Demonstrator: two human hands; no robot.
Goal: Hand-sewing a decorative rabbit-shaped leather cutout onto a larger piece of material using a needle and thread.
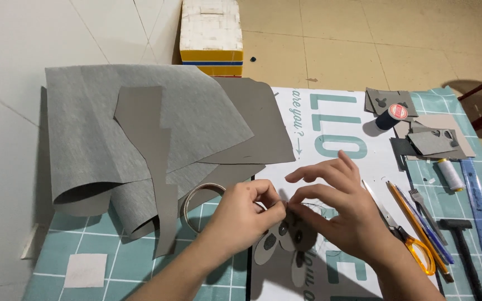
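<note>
the big folded grey sheets [140, 128] lie up and to the left of the pinch, well apart from it. the grey animal-shaped cutout [285, 245] lies flat right under both hands. the left hand [246, 214] is closed, thumb and forefinger pinched together on something too small to tell. the right hand [344, 209] is half open, thumb and forefinger meeting the left fingertips, other fingers spread above. a thin dark thread [313, 205] loops at the pinch. a tape ring [196, 203] sits just left; orange-handled scissors [405, 237] lie just right.
</note>
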